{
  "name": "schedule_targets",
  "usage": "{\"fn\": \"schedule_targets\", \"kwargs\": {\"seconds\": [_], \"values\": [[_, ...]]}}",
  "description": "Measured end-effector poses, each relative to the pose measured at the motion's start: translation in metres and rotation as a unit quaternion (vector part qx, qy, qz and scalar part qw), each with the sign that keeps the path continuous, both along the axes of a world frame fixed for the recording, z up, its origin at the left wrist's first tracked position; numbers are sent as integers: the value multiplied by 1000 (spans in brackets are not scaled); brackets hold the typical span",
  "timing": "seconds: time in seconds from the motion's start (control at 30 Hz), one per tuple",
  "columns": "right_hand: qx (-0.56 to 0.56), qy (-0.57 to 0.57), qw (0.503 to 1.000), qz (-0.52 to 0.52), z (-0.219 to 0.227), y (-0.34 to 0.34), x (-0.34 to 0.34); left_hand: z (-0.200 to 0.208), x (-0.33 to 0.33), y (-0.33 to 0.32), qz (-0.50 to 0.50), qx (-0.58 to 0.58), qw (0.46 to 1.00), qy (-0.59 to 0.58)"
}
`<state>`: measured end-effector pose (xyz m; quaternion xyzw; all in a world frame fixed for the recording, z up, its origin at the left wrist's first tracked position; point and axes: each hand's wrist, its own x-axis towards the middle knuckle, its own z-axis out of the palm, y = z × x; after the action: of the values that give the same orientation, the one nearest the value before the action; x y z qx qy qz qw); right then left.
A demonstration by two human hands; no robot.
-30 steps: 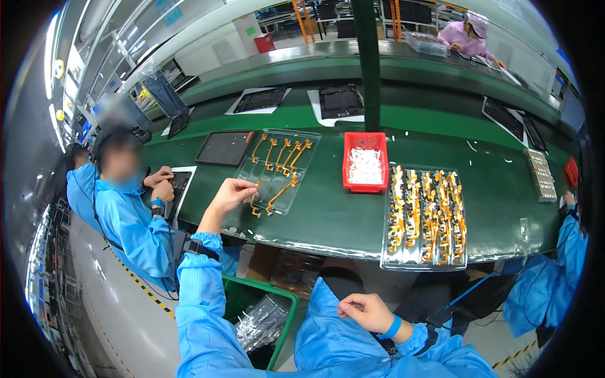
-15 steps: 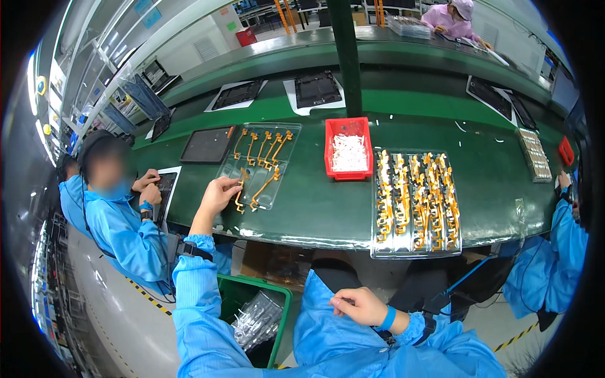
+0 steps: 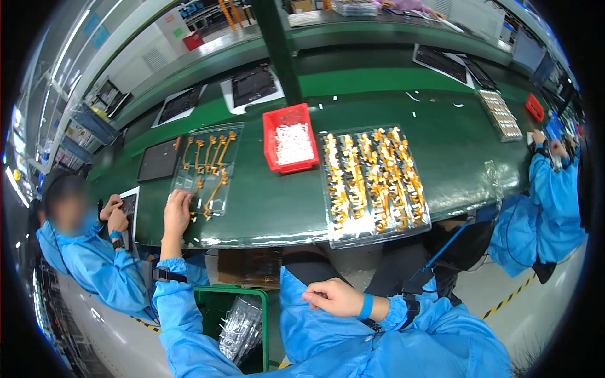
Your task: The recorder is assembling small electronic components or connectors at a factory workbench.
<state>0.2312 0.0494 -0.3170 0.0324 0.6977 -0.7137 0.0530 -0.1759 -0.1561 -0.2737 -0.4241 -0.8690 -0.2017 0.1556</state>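
My left hand (image 3: 177, 214) is at the near left corner of a clear plastic tray (image 3: 230, 165), its fingertips pinched together on an orange flex cable (image 3: 200, 183). The fingers hide the middle of that cable; its lower end shows beside them. Another flex cable (image 3: 217, 194) lies to its right, and several more are lined up in the far part of the tray. Over my lap, my right hand (image 3: 334, 298) is held with its fingers curled in, and nothing shows in it.
A red bin (image 3: 270, 145) of small white pieces stands mid-table, beside a large tray packed with flex cables (image 3: 378, 183). A black panel (image 3: 159, 159) lies left of the small tray. Below is a green crate (image 3: 263, 315) with clear plastic. Co-workers sit at both sides.
The whole view has swung, so the table and trays sit further left. My left hand stays at the same flex cable, its fingers more upright. The right hand has barely moved.
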Motion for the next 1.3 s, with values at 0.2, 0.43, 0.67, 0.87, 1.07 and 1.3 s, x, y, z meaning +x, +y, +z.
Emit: {"fn": "schedule_targets", "kwargs": {"seconds": [0.2,0.43,0.67,0.87,1.07,1.3], "values": [[-2,37,999,-10,-3,3,1,-6,1,0,12,-20,999,23],[1,45,999,-9,-5,9,5,-8,2,0,25,-59,997,41],[4,87,993,-77,2,20,12,11,18,8,80,114,990,18],[332,262,860,-286,43,76,26,60,229,117,-123,147,977,-91],[522,203,783,-269,37,103,7,18,288,196,-169,-26,981,-90],[540,181,780,-259,28,103,11,18,283,203,-147,-43,983,-98]]}}
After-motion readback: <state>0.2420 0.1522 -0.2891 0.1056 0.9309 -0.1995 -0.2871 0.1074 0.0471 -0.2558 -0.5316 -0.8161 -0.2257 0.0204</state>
